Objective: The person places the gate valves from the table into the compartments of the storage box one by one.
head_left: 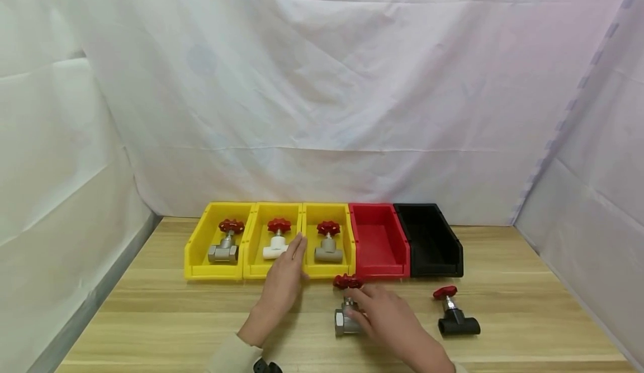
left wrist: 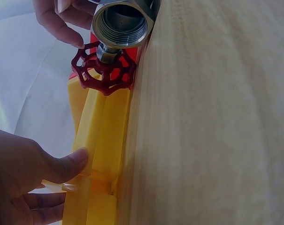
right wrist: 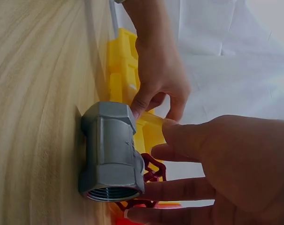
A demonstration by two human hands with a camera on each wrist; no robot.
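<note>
My left hand (head_left: pixel 284 278) grips the front edge of a yellow bin (left wrist: pixel 104 140), near the seam between the middle and right yellow bins. Its thumb presses the front and its fingers reach over behind. My right hand (head_left: pixel 387 320) is beside a grey metal gate valve (right wrist: pixel 111 152) on the table, fingers extended around its stem and red handwheel (head_left: pixel 347 281). No firm grip shows. Each yellow bin has a red-wheeled valve: a metal valve (head_left: pixel 223 251) at left, a white valve (head_left: pixel 275 247) in the middle, a beige-grey valve (head_left: pixel 328 251) at right.
A red bin (head_left: pixel 378 270) and a black bin (head_left: pixel 436 270) continue the row to the right, with no valves inside. On the wooden table (head_left: pixel 151 317), a black valve (head_left: pixel 458 325) with a red wheel lies at right. White cloth (head_left: pixel 322 82) hangs behind.
</note>
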